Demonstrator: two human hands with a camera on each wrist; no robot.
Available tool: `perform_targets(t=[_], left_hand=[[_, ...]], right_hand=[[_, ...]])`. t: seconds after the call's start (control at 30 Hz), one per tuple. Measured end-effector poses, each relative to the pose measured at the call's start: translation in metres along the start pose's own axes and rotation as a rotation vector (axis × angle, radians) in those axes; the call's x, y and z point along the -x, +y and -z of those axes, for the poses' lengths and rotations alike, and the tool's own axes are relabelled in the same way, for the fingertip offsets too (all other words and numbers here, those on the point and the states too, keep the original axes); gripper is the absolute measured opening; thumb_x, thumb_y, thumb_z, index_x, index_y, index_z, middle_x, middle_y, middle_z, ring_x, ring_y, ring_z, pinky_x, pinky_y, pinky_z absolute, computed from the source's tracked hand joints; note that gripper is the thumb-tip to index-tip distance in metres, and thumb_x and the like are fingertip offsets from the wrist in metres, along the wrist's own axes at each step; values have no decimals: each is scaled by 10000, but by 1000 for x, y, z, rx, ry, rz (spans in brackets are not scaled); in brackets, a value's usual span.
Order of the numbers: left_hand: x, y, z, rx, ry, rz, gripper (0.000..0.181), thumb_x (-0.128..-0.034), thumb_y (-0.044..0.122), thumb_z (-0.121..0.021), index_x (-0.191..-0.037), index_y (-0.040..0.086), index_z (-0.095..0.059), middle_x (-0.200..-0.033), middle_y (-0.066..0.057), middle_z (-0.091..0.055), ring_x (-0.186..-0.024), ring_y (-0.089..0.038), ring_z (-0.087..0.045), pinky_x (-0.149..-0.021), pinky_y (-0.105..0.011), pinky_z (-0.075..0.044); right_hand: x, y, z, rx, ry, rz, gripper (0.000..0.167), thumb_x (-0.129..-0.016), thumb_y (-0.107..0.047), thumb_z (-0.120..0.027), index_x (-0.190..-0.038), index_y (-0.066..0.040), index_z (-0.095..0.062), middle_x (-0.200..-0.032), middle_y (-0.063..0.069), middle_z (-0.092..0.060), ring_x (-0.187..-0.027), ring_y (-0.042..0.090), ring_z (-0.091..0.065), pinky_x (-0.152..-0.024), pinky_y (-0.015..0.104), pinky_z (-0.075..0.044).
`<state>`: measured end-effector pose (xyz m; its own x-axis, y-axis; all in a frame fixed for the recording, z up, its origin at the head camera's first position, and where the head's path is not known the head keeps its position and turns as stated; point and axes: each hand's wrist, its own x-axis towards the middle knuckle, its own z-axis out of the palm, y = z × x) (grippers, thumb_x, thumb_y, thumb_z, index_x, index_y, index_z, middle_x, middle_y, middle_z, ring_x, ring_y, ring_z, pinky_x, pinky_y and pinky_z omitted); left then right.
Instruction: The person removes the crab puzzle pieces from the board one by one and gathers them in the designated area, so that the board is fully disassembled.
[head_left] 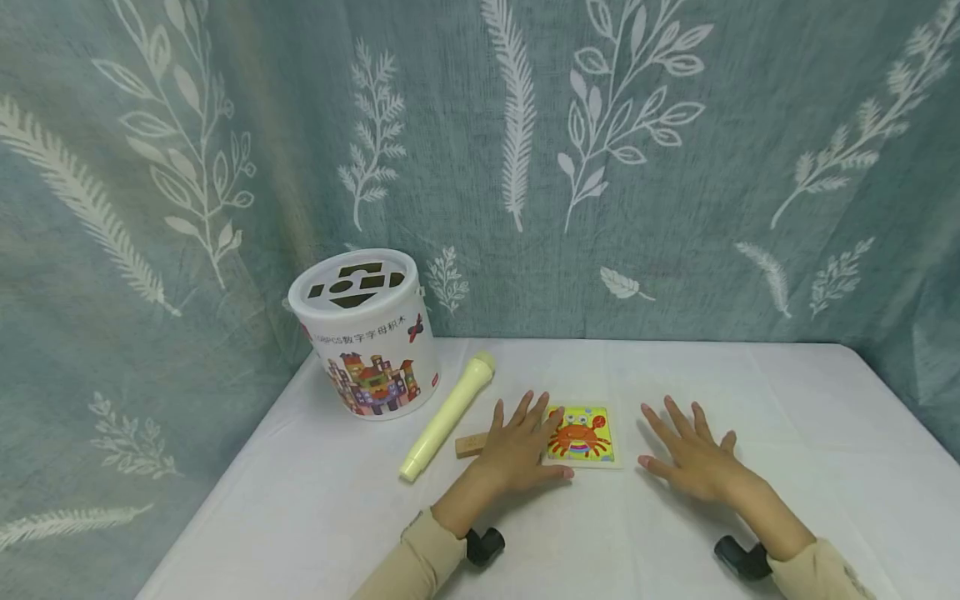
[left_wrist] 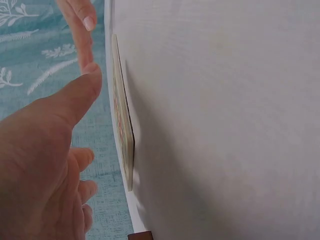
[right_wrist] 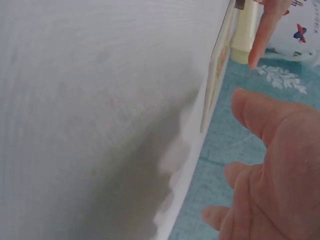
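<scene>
Left hand (left_wrist: 42, 135) near thin panel (left_wrist: 124, 132) on tabletop (left_wrist: 235, 100)

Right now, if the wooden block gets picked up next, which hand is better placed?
Likely the left hand: it holds nothing and, in the head view, partly overlaps the wooden block. The right hand is also free, but is farther off, beyond the crab picture.

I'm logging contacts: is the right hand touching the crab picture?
Apart. The head view shows bare white tablecloth between the right hand and the crab picture.
</scene>
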<state>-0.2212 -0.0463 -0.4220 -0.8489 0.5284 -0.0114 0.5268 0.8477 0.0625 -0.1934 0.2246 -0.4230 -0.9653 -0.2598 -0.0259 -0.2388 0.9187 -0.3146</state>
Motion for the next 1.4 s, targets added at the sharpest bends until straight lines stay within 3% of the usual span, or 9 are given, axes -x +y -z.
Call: perform_targets(t=[0.43, 0.53, 0.67, 0.77, 0.93, 1.03, 1.13, 1.27, 1.4], left_hand=[[14, -1, -13, -7, 0, 36, 873, -783, 688, -491, -1475, 239, -205, -1552, -56, -131, -1436, -258, -68, -1099, -591, -94], [16, 0, -11, 6, 24, 16, 800, -824, 607, -524, -1466, 224, -241, -1530, -71, -217, -1424, -259, -146, -1107, -556, -144], [17, 2, -6, 86, 56, -48, 607, -872, 419, -587, -1396, 178, -399, -1378, -86, -473, -1277, -241, -439, -1046, -428, -348], [15, 4, 1, 130, 42, -93, 516, -878, 336, -609, -1341, 149, -479, -1276, -98, -544, -1163, -222, -532, -952, -356, -445], [9, 5, 7, 169, -83, -60, 595, -884, 347, -596, -1409, 166, -383, -1431, -209, -351, -1343, -307, -333, -1018, -393, -395], [8, 6, 5, 182, -162, -14, 627, -905, 381, -548, -1449, 195, -299, -1489, -240, -219, -1392, -347, -211, -1064, -428, -334], [8, 8, 3, 158, -181, -14, 604, -925, 394, -502, -1455, 204, -282, -1493, -241, -207, -1385, -354, -224, -1066, -430, -329], [9, 11, 0, 100, -149, -31, 513, -954, 348, -465, -1434, 221, -335, -1475, -237, -259, -1357, -354, -295, -1037, -434, -368], [10, 11, -1, 49, -97, -53, 448, -960, 294, -471, -1398, 223, -406, -1434, -243, -338, -1313, -357, -373, -984, -436, -423]], right_hand=[[5, -1, -11, -4, -42, -3, 756, -884, -557, -464, -1476, -181, -180, -1505, 261, -95, -1311, 593, -15, -821, 834, 2], [4, -1, -11, 5, -49, -20, 747, -891, -545, -463, -1475, -174, -182, -1494, 281, -111, -1310, 592, -31, -832, 830, -14], [-2, -2, -5, 36, -6, -14, 681, -924, -482, -453, -1456, -115, -237, -1448, 309, -225, -1302, 565, -155, -873, 785, -186], [-15, -6, 2, 49, 87, 33, 605, -940, -391, -477, -1408, -40, -328, -1322, 304, -399, -1207, 495, -365, -809, 665, -396], [-45, -20, 10, 22, 168, 167, 490, -914, -275, -556, -1305, 7, -467, -1020, 202, -539, -885, 301, -517, -635, 424, -477], [-59, -30, 10, -8, 113, 240, 454, -899, -238, -588, -1276, 1, -506, -953, 159, -551, -817, 235, -519, -642, 379, -469], [-71, -39, 5, -45, 21, 306, 402, -898, -179, -588, -1254, -4, -526, -920, 136, -558, -757, 189, -501, -650, 339, -455], [-85, -49, -4, -96, -96, 373, 323, -900, -84, -560, -1219, -31, -552, -902, 120, -563, -704, 152, -459, -654, 287, -430], [-94, -58, -12, -110, -146, 389, 307, -898, -48, -544, -1204, -65, -564, -919, 118, -566, -723, 155, -477, -690, 300, -460]])
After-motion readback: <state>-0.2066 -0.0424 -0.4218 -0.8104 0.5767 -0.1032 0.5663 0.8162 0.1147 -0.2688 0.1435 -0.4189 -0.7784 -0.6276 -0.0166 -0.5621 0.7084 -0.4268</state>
